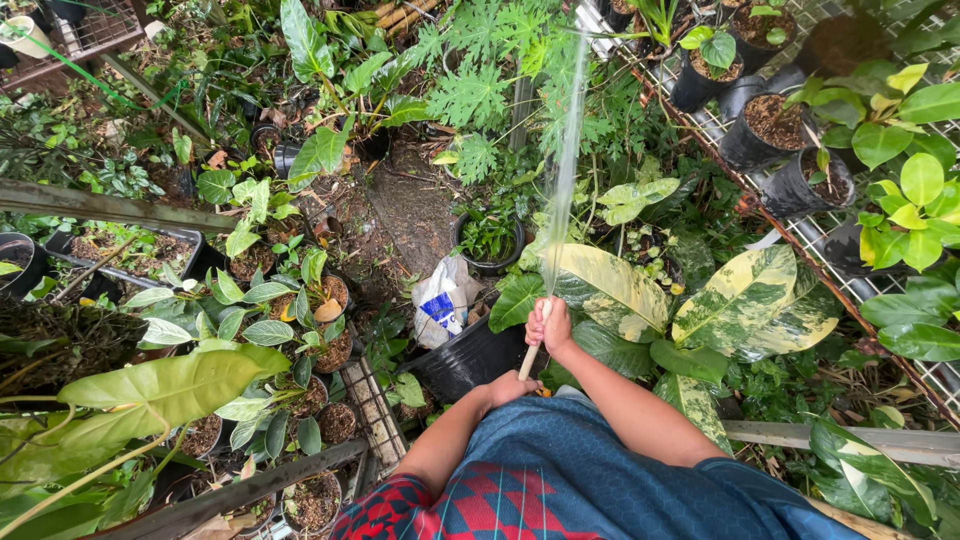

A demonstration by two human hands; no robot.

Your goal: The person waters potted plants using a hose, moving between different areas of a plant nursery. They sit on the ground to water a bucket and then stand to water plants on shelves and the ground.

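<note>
My right hand (pixel 550 326) grips the tip of a pale hose (pixel 528 361), and a fan of water (pixel 565 165) sprays away from it over the plants toward the top of the view. My left hand (pixel 508 387) holds the same hose lower down, close to my blue and red shirt. The spray passes above a plant with large yellow-green variegated leaves (pixel 742 298) and a small black pot of green shoots (pixel 488 240).
A black pot (pixel 468 358) with a white plastic bag (pixel 441 303) beside it stands right in front of me. Several potted plants (pixel 300 345) crowd the left. A wire rack (pixel 800 225) with black pots (pixel 765 125) runs along the right. Bare soil (pixel 405 205) lies ahead.
</note>
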